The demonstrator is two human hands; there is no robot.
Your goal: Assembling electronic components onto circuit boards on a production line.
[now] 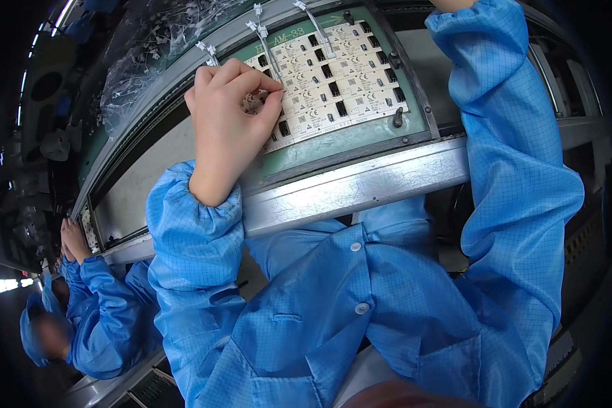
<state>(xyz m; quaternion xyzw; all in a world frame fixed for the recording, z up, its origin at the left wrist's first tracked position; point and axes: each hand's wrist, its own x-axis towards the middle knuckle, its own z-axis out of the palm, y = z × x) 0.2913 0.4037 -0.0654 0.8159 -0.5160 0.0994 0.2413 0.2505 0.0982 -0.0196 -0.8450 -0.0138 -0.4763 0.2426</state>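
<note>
My left hand (228, 112) is over the left part of a white circuit board panel (299, 102). Thumb and forefinger meet in a pinch at the panel's surface, and what they hold, if anything, is hidden. Rows of small black components (334, 89) sit on the panel, which lies in a green fixture plate (319, 153). Two short white leads with plugs, one a wire lead (268, 51) and the other a wire lead (317, 28), stretch from the panel past its far edge. My right hand (453, 4) reaches beyond the top edge; only its wrist end shows, its fingers out of view.
A metal rail (360, 187) runs along the near side of the fixture. Beyond the far rail, a clear plastic bag (143, 61) lies with many white wire leads. Black clamp knobs (398, 117) stand on the plate. To the left, a co-worker in a blue smock (109, 319) works at the same line.
</note>
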